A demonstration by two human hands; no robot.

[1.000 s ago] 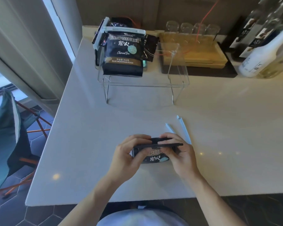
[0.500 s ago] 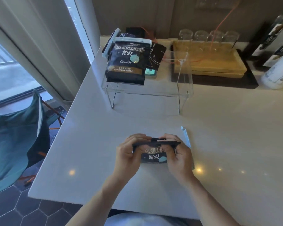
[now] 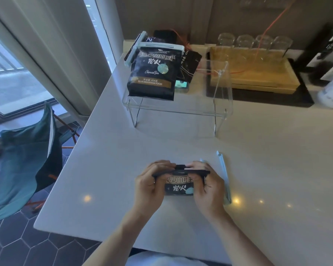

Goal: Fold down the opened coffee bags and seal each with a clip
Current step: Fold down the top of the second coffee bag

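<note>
Item in hand: one small black foil coffee bag with pale lettering (image 3: 179, 186), standing on the near part of the pale stone counter (image 3: 112, 169), gripped on both sides. The left hand (image 3: 149, 187) and right hand (image 3: 208, 189) are each closed around an end of the bag, fingers curled over its top, pressing the dark top edge down toward the person. Step, as judged: folding the top; a good fold would call for even pressure from both hands, a flat, straight crease and the air pushed out before any clip goes on. Within reach: a long pale blue-green plastic clip (image 3: 224, 175), lying on the counter just beside the right hand, apparently open, partly hidden by that hand. Further back: a clear acrylic stand (image 3: 222, 104) carrying a larger black coffee bag (image 3: 153, 73) already closed with a similar pale clip (image 3: 161, 48), more dark bags behind it. Also a wooden tray (image 3: 254, 73) with upturned glasses (image 3: 244, 42). Obstructions: none between hands and clip.
</note>
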